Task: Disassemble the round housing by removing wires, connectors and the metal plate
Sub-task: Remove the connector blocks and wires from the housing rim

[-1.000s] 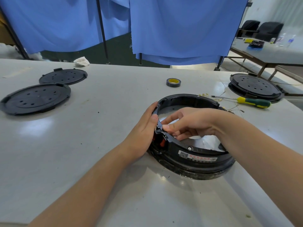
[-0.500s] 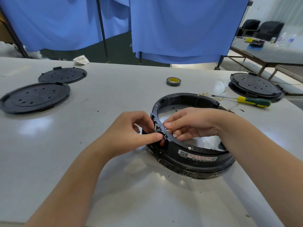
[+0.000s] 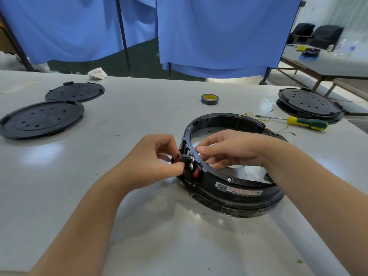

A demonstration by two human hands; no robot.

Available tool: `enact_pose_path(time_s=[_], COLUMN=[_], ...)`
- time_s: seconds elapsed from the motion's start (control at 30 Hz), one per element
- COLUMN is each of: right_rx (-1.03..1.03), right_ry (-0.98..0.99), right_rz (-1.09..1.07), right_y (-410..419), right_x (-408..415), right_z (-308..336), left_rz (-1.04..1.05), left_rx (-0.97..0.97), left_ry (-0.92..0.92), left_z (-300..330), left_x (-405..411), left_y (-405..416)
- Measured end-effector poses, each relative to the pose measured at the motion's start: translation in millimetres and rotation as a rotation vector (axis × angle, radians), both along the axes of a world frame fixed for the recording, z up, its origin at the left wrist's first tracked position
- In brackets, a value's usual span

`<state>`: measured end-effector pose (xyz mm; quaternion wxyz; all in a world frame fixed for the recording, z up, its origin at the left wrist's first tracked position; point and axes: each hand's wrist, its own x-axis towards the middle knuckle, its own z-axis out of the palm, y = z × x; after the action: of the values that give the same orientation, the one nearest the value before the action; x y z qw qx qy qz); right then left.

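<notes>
Bright, even daylight floods in, strongest from two o'clock where the far room washes out pale. Soft glare patches sit on the grey table at nine o'clock and just below centre. Shadows under the forearms are faint. Wide-angle bending curves the edges; the chairs at one o'clock are blurred.

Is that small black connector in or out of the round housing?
Out: left hand pinches the black connector just outside the round housing rim.
</notes>
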<state>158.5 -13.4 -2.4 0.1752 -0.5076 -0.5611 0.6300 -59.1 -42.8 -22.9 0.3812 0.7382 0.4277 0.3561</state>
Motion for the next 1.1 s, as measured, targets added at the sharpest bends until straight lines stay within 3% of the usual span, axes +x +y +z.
enact_pose_path(time_s=[0.3,0.5,0.73,0.83,0.9,1.1], right_rx=[0.271,0.285,0.364,0.355,0.35,0.203], right_ry=[0.071,0.299,0.13,0.143,0.135,0.005], right_rz=[-0.079,-0.114,-0.182,-0.364,-0.496,-0.759], right_y=[-4,-13,-23,-20,-20,-27], right_x=[-6,8,46,76,106,183], right_z=[8,25,38,41,41,14], left_rz=[0.041,0.117,0.101,0.151,0.216,0.219], left_rx=[-0.104,-0.071,0.052,0.158,0.122,-0.051], left_ry=[-0.271,-0.249,-0.095,0.138,0.271,0.182], left_z=[11,21,29,24,16,-4], left_x=[-2,23,58,63,64,64], left_y=[10,10,10,21,29,36])
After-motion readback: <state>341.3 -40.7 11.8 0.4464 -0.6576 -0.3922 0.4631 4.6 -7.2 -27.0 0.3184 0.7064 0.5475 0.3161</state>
